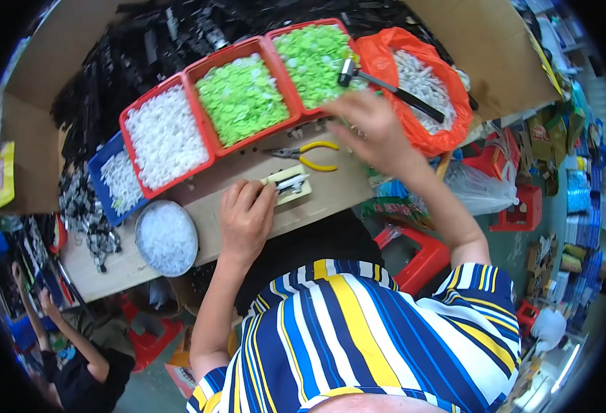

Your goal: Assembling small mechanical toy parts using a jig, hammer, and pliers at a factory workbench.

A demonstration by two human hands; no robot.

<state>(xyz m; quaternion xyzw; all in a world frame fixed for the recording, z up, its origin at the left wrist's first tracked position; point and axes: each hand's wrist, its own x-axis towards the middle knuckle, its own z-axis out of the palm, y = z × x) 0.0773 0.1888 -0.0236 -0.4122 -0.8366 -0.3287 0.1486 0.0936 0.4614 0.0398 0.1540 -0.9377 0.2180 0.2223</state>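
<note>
Fingers (246, 194) of left hand (244, 219) bunched against cream block (293, 197); right hand (374, 131) half-curled.

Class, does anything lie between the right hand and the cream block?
Yes: the yellow-handled pliers lie on the table between the right hand and the cream block. Seemingly raised, the hand could probably pass over them.

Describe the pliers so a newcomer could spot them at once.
On the worktable, find the row of three red trays. On the near side of the two trays filled with green pieces, beyond the pale block at the left hand, lie the pliers. Their two spread yellow handles set them apart from the black-handled hammer farther right.
</note>
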